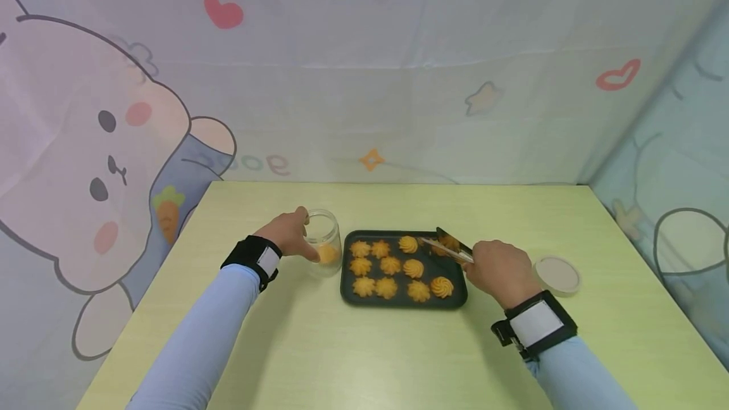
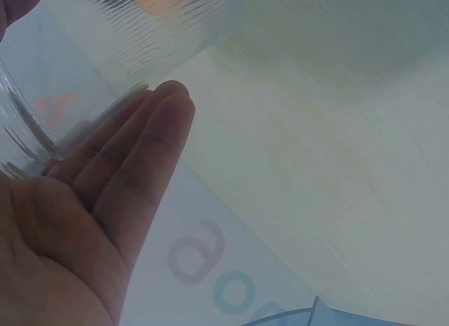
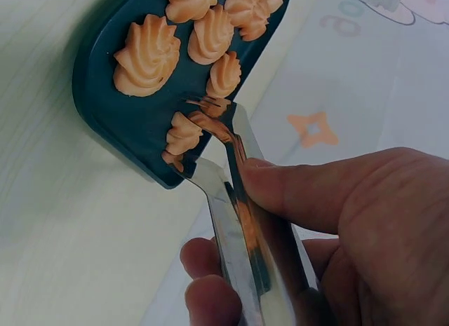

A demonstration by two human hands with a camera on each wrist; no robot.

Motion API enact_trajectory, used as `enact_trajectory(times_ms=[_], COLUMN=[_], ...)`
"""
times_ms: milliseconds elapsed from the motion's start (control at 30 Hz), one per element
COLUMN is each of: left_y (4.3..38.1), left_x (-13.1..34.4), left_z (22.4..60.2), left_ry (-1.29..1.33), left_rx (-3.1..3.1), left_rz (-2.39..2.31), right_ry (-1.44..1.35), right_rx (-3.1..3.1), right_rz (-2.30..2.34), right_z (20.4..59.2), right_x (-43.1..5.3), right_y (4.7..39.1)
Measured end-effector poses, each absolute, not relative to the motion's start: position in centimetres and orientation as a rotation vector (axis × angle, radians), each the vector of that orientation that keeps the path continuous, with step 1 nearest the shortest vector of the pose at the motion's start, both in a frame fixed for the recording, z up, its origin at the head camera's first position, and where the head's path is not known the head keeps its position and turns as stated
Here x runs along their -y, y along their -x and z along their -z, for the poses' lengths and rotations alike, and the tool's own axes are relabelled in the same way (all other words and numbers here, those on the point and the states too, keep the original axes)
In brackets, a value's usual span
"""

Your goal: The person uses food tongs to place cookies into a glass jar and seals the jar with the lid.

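My left hand [image 1: 287, 234] holds a clear glass jar [image 1: 333, 267] at its left side, thumb and fingers spread around the wall. Inside the jar a golden cookie [image 1: 327, 254] shows through the glass. The left wrist view has the fingers lying nearly straight along the jar. My right hand [image 1: 504, 271] grips metal tongs [image 3: 224, 231] over the right end of a dark baking tray [image 1: 398, 305]. In the right wrist view, the parted tips of the tongs stand at either side of a swirled cookie [image 3: 184, 134] near the tray's corner.
Several piped cookies [image 1: 386, 288] lie in rows on the tray. A round pale lid [image 1: 557, 274] rests on the light wooden table [image 1: 364, 359], just right of my right hand. A printed cloth [image 1: 364, 81] hangs behind the table.
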State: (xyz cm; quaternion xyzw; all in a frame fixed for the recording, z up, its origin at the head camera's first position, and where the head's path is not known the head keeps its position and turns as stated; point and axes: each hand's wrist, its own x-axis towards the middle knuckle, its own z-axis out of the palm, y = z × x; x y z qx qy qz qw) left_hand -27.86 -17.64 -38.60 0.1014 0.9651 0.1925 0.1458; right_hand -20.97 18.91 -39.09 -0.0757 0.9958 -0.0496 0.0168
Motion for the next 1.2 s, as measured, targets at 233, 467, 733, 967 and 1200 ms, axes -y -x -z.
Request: enact_trajectory(times_ms=[233, 467, 733, 967, 1200], left_y=[27.7, 27.9, 27.9, 27.7, 27.9], left_x=[17.5, 17.6, 17.6, 17.5, 17.7], left_z=[38.5, 38.6, 38.5, 38.5, 38.7], left_ry=[-0.280, -0.287, -0.275, -0.281, -0.274], left_rx=[-2.775, -2.774, -2.773, -2.771, -2.775], left_rz=[-0.566, -0.555, -0.559, -0.551, -0.570], right_ry=[0.199, 0.207, 0.249, 0.303, 0.416], right_rx=[-3.093, -3.093, -3.152, -3.230, -3.302], right_rz=[0.150, 0.183, 0.195, 0.220, 0.252], right_z=[39.4, 39.2, 38.5, 37.2, 34.6], right_x=[-18.6, -18.8, -19.0, -18.6, -16.4], right_y=[21.2, 20.9, 20.8, 20.7, 20.3])
